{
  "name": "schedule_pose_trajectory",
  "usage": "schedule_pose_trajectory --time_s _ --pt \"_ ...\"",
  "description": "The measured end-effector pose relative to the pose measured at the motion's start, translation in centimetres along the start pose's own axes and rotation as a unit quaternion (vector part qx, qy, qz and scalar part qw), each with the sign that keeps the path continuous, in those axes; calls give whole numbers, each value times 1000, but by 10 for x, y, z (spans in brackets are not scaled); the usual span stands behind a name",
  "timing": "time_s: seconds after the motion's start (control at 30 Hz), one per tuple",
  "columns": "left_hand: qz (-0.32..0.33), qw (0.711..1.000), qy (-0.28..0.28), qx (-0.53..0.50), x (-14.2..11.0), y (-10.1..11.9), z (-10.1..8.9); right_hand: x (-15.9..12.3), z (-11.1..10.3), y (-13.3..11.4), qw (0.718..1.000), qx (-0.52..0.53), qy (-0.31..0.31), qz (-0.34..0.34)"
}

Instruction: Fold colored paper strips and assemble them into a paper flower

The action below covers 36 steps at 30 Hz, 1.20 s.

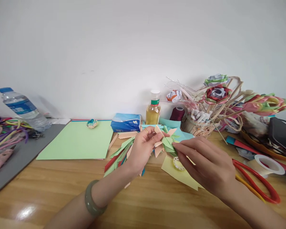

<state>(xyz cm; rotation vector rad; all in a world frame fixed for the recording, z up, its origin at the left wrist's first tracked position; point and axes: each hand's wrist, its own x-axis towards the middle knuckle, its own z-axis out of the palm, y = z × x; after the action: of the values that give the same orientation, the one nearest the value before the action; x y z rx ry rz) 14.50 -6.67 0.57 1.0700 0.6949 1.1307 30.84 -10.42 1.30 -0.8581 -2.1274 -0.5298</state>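
Note:
Between my two hands, above the table, is a folded paper flower [168,143] with light green and peach pointed petals. My left hand [145,146] pinches its left side between thumb and fingers. From the right, my right hand [205,160] grips a green petal near the flower's lower edge with thumb and fingertips. Below and behind my left hand lies a pile of folded paper strips [120,156] in green, peach, red and blue. Under the flower, a yellow paper sheet [187,178] rests on the table with a small round dial-like ring [178,163] on it.
Left are green paper sheets [73,143], a small paper flower [92,123] and a tilted water bottle [23,109]. A tissue pack [126,122] and a bottle of yellow liquid [153,111] stand behind. Right are a jar of paper flowers [197,125], red-handled scissors [259,184] and a spool [267,165].

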Motion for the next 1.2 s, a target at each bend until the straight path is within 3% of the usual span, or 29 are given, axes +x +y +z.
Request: schedule_pose_trajectory --time_s 0.13,0.27,0.43,0.8,1.07,1.2 --pt "-17 1000 3 -24 2 -1 0 4 -4 -2 996 77 -15 47" --pt "-37 998 2 -54 5 -2 -1 7 -6 2 973 187 -19 137" --pt "-73 994 -18 -85 5 -3 -4 5 -1 5 944 271 -71 174" --pt "-173 975 -121 -67 13 -5 -16 7 -2 1 953 261 -90 128" --pt "-193 973 -108 -68 12 -1 -15 8 -2 -7 966 241 -58 79" --pt "-180 977 -106 -47 10 4 -15 6 -3 -13 962 242 -63 106"
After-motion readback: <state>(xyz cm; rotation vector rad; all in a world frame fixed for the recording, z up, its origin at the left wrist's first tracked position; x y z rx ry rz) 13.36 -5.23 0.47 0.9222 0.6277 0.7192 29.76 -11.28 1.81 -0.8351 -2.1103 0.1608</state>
